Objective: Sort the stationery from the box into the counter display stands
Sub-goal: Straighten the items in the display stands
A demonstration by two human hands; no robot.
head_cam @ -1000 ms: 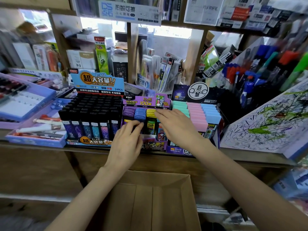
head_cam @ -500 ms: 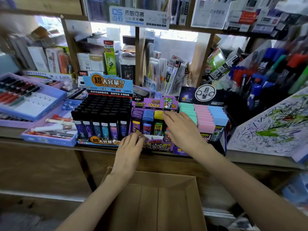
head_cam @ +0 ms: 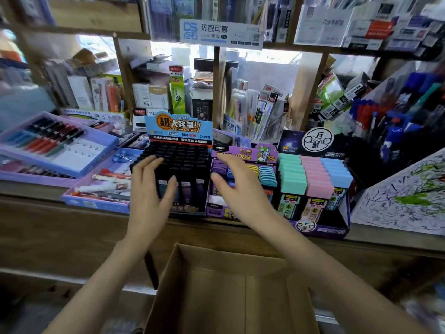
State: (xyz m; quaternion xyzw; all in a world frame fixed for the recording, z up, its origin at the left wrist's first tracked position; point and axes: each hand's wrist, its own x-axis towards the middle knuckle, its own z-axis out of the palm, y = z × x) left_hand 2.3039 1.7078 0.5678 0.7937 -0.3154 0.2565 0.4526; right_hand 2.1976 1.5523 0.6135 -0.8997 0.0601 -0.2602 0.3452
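Observation:
Three display stands sit side by side on the wooden counter [head_cam: 72, 227]. The black stand [head_cam: 183, 155] with a blue header card holds rows of dark lead cases. My left hand [head_cam: 150, 189] is spread over its front left part, fingers straight, holding nothing. The purple stand [head_cam: 262, 172] in the middle holds purple, blue, yellow and teal cases; my right hand [head_cam: 237, 186] hovers open over its left side. The dark stand [head_cam: 320, 182] on the right holds green, pink and blue cases. The cardboard box [head_cam: 231, 290] stands open below the counter; its visible inside looks bare.
Purple pen trays [head_cam: 55, 150] lie at the left of the counter. A scribbled test pad [head_cam: 404, 196] leans at the right, with marker pots [head_cam: 395, 131] behind it. Packed shelves [head_cam: 216, 92] rise behind the stands.
Both hands have shifted left: the left hand went from the purple stand's front onto the black stand, and the right hand from the purple stand's right side to its left. The camera also moved closer.

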